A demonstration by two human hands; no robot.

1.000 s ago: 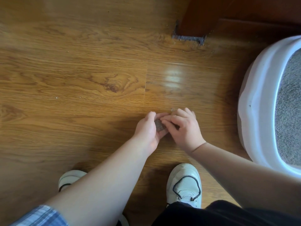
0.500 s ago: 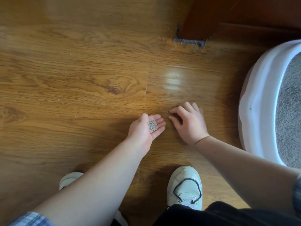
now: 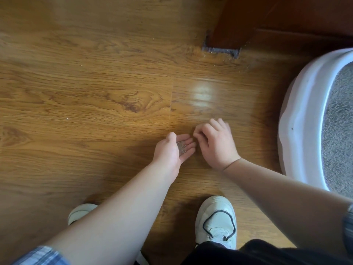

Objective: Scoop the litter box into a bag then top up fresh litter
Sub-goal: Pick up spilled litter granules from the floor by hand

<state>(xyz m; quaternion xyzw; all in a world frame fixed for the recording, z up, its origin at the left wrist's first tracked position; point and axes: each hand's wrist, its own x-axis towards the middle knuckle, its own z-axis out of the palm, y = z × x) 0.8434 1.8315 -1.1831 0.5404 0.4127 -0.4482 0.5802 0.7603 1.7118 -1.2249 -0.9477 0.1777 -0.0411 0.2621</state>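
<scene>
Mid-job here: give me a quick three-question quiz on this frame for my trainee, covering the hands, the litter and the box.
1. True or false: the left hand lies palm up with grey litter grains on it.
2. The litter box stands: A) left of both hands, B) right of both hands, C) between the two hands.
3. Missing word: the hand nearer the box is the ___ one.
Key: 1 true; 2 B; 3 right, the right hand.

Right hand (image 3: pixel 216 145) has parted from left hand (image 3: pixel 171 152).
</scene>
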